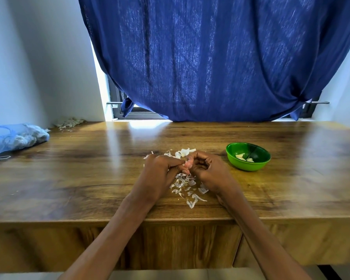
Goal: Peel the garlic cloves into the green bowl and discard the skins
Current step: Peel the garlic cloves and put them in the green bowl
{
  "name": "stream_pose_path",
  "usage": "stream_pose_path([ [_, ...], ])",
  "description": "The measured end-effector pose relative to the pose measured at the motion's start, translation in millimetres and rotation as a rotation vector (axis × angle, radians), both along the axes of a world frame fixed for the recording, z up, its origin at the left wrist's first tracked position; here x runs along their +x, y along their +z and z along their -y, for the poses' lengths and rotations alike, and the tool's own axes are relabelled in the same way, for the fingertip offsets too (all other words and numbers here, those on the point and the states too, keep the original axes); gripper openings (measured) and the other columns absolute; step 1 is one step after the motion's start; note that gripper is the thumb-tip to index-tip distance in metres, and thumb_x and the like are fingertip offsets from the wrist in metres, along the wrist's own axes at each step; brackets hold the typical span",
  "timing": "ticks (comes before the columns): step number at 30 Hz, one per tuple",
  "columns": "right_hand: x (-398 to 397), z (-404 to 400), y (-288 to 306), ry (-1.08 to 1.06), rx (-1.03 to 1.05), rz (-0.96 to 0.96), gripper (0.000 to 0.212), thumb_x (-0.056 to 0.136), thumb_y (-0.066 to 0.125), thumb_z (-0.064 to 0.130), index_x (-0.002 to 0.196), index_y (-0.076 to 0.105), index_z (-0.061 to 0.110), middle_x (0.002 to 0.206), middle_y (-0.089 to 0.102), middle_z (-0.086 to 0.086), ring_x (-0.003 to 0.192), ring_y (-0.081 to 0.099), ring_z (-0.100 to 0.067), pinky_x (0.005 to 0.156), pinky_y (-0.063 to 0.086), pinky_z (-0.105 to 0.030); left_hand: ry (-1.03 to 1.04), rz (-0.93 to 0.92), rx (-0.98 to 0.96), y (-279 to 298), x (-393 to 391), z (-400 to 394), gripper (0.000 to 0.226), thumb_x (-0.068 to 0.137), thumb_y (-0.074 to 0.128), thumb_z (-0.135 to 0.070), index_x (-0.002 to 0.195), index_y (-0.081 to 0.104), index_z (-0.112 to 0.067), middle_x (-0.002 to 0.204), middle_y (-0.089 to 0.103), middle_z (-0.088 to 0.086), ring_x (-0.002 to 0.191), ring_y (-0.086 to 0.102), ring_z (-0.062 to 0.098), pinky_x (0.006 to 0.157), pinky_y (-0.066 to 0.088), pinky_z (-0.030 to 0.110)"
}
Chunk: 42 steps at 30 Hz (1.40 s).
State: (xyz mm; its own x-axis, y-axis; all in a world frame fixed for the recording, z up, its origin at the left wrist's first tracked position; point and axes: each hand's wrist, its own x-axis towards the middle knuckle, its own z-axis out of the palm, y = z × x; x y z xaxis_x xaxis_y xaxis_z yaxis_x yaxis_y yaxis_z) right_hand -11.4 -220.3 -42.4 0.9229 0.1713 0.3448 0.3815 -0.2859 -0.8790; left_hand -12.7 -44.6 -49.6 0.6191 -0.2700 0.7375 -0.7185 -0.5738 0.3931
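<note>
My left hand and my right hand meet fingertip to fingertip at the middle of the wooden table. Their curled fingers pinch a small garlic clove between them; most of the clove is hidden. White garlic skins lie scattered on the table under and in front of my hands. More skins and garlic pieces lie just beyond my fingers. The green bowl stands to the right of my right hand, with a few peeled cloves inside.
A blue mesh bag of garlic lies at the table's far left. A small heap of dry skins sits in the back left corner by the wall. A dark blue curtain hangs behind the table over a window.
</note>
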Motion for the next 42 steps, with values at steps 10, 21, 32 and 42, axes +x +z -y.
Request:
stream_pose_path([
  [10, -4.2, -4.2, 3.4, -0.047, 0.246, 0.058, 0.018, 0.086, 0.070, -0.008, 0.085, 0.070, 0.010, 0.082, 0.075, -0.001, 0.077, 0.071, -0.004, 0.070, 0.056, -0.017, 0.080, 0.046, -0.146, -2.2, -2.0, 11.4, 0.013, 0.086, 0.079, -0.021, 0.099, 0.081, -0.019, 0.090, 0.078, -0.007, 0.080, 0.069, 0.004, 0.070, 0.055, 0.027],
  [21, 0.5, -4.1, -1.4, -0.096, 0.198, 0.083, 0.013, 0.086, 0.078, 0.008, 0.093, 0.074, 0.018, 0.089, 0.077, 0.004, 0.087, 0.073, -0.006, 0.075, 0.060, -0.023, 0.183, -0.009, -0.171, 0.5, -4.7, 7.5, 0.026, 0.082, 0.081, -0.033, 0.107, 0.079, -0.023, 0.117, 0.075, -0.004, 0.107, 0.070, 0.009, 0.095, 0.056, 0.037],
  [32, 0.3, -3.0, -1.5, -0.149, 0.224, 0.161, 0.012, 0.083, 0.082, 0.012, 0.094, 0.079, 0.013, 0.091, 0.079, 0.004, 0.083, 0.075, -0.012, 0.064, 0.062, -0.032, 0.128, 0.015, -0.227, -1.6, 0.0, 7.9, 0.016, 0.089, 0.075, -0.014, 0.105, 0.080, -0.016, 0.095, 0.071, -0.011, 0.087, 0.066, 0.003, 0.072, 0.051, 0.016],
  [42, -0.7, -3.9, 0.5, -0.089, 0.252, 0.122, 0.015, 0.084, 0.080, 0.014, 0.097, 0.079, 0.008, 0.093, 0.079, 0.002, 0.080, 0.075, -0.013, 0.060, 0.060, -0.028, 0.099, -0.096, -0.424, 3.9, -9.7, 10.0, 0.024, 0.083, 0.082, -0.011, 0.106, 0.079, -0.017, 0.090, 0.074, -0.015, 0.064, 0.071, -0.001, 0.062, 0.055, 0.013],
])
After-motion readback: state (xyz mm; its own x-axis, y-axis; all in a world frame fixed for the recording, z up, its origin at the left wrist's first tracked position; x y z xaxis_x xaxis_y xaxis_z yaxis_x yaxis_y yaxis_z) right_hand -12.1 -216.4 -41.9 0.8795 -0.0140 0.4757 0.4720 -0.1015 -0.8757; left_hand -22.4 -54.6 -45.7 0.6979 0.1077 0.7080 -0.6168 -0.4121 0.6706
